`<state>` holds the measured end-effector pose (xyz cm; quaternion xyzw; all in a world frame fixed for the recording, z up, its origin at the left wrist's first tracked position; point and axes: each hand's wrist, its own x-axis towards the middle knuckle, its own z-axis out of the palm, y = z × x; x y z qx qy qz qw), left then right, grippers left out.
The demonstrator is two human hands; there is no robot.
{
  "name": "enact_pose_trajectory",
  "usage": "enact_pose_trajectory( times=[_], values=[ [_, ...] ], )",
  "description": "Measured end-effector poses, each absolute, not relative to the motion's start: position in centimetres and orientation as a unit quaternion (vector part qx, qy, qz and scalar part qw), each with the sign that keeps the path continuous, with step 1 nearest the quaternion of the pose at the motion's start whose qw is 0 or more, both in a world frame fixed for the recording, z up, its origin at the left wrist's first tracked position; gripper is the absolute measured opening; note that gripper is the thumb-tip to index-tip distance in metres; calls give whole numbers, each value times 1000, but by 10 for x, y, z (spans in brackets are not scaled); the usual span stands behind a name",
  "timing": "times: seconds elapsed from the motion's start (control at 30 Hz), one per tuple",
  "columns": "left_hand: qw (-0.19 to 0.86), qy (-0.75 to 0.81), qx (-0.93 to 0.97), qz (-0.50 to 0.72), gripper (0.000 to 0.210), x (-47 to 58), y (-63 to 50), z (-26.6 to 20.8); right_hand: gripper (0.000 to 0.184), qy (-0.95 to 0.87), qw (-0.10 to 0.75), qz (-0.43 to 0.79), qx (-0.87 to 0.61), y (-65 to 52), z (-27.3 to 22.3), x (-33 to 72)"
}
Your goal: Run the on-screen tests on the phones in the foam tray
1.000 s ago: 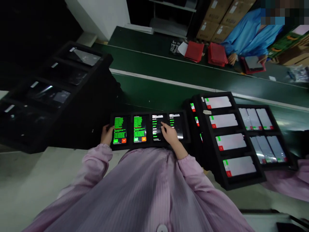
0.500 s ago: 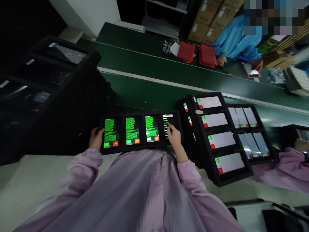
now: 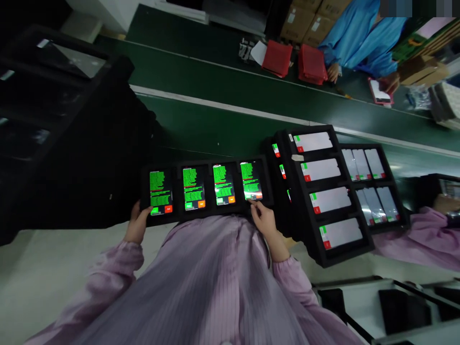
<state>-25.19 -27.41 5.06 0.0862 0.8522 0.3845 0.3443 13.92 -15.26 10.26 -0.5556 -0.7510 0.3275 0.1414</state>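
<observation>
In front of me lies a black tray (image 3: 210, 205) with several phones in a row, each lit with green text and coloured buttons. My left hand (image 3: 137, 224) grips the tray's lower left corner, its thumb over the rim, close to the green button of the leftmost phone (image 3: 160, 191). At the tray's other end is the rightmost phone (image 3: 250, 179). My right hand (image 3: 264, 219) has its index finger stretched to that phone's lower edge, by the on-screen buttons, and holds nothing. The fingertip partly covers the buttons there.
To the right stands a stack of black trays (image 3: 305, 213) with white-screened phones, beside another phone tray (image 3: 390, 184). Dark stacked trays (image 3: 118, 96) rise at left. Across the green bench (image 3: 201, 127) are red stacks (image 3: 276, 58) and a blue-sleeved co-worker (image 3: 359, 36). A pink sleeve (image 3: 420, 239) reaches in at right.
The rightmost phone's screen has gone from white lines to green text with buttons. My right index finger has moved down to its lower edge. My left hand has slid down the tray's corner.
</observation>
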Motion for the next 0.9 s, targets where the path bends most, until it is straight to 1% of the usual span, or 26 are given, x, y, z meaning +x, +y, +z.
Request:
enact_pose_trajectory(
  times=[0.17, 0.27, 0.37, 0.47, 0.57, 0.67, 0.77, 0.9],
  values=[
    [356, 839, 104, 399, 57, -265, -277, 35, 30, -760, 126, 317, -553, -148, 100, 136],
    [345, 843, 97, 401, 55, -262, -277, 37, 33, -758, 114, 312, -561, -145, 101, 135],
    [333, 841, 105, 414, 59, -253, -275, 42, 38, -764, 110, 312, -554, -144, 107, 124],
    [327, 832, 117, 432, 62, -247, -273, 43, 39, -806, 77, 334, -482, -143, 114, 97],
    [326, 832, 126, 431, 60, -249, -274, 39, 38, -853, 0, 350, -386, -140, 119, 67],
    [339, 826, 129, 431, 59, -254, -277, 37, 39, -869, -61, 325, -368, -134, 122, 48],
    [347, 820, 137, 434, 63, -254, -280, 38, 38, -872, -70, 313, -369, -133, 127, 40],
    [342, 823, 133, 435, 66, -249, -278, 44, 33, -893, -67, 321, -308, -138, 134, 22]
  ],
)
